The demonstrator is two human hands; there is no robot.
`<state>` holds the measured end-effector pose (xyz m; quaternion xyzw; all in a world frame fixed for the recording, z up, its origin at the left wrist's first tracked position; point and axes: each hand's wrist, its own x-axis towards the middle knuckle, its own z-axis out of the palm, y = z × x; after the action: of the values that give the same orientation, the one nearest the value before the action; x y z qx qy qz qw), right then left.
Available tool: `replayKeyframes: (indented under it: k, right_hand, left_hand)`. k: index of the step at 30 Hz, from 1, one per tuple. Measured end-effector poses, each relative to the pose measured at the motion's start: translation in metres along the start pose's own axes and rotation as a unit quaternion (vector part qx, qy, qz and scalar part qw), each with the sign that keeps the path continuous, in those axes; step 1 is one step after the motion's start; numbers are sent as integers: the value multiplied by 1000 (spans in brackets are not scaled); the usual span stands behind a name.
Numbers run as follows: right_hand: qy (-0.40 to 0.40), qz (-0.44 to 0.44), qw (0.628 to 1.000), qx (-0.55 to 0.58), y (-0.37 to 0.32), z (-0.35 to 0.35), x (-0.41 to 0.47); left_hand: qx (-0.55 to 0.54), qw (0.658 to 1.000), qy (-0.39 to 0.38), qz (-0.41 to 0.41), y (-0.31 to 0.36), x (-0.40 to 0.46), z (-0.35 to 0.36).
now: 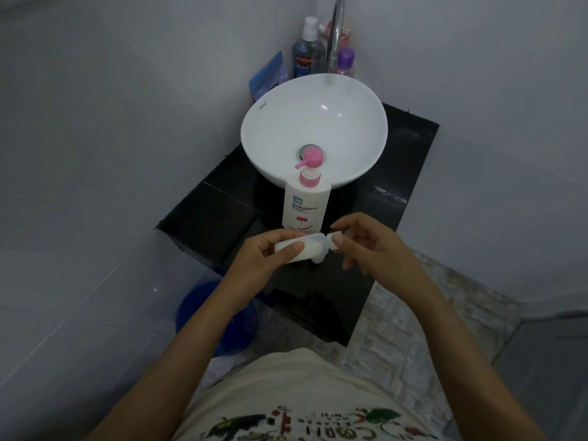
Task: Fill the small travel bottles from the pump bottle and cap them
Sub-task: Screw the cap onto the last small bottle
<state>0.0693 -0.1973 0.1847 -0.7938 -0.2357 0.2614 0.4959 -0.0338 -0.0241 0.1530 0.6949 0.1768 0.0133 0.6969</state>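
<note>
Your left hand (270, 253) clamped its fingers around the travel bottle (305, 248), translucent and milky-white inside; your right hand (362, 240) pinched its cap (334, 240).

White tiled walls (95, 122), black counter (222, 198), white basin (350, 100), dim light

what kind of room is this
Most likely a small home bathroom: a white basin on a black tiled counter under a chrome tap, with mouthwash and other toiletries in the corner and pale tiled walls around it.
</note>
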Motion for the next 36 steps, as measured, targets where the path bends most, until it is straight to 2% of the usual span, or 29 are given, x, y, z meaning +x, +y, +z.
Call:
replayKeyframes:
  k: [2,7,10,14,20,36]
  right_hand:
    - [-10,-10,1000,0,0,0,1]
    - [27,25,999,-11,2,4,6]
    - [3,-4,1000,10,0,1,4]
    - [16,22,1000,0,0,6,8]
    - [-12,-5,1000,17,0,3,7]
    - [48,55,993,94,14,25,13]
  left_hand:
    - [-2,1000,1,-1,0,1,-1]
    - [-1,1000,10,2,0,1,0]
    - [-2,1000,16,3,2,2,-1]
    - [7,1000,18,3,1,2,-2]
    - [-2,1000,27,-7,-1,2,-6]
    - [19,999,31,31,-8,3,-5]
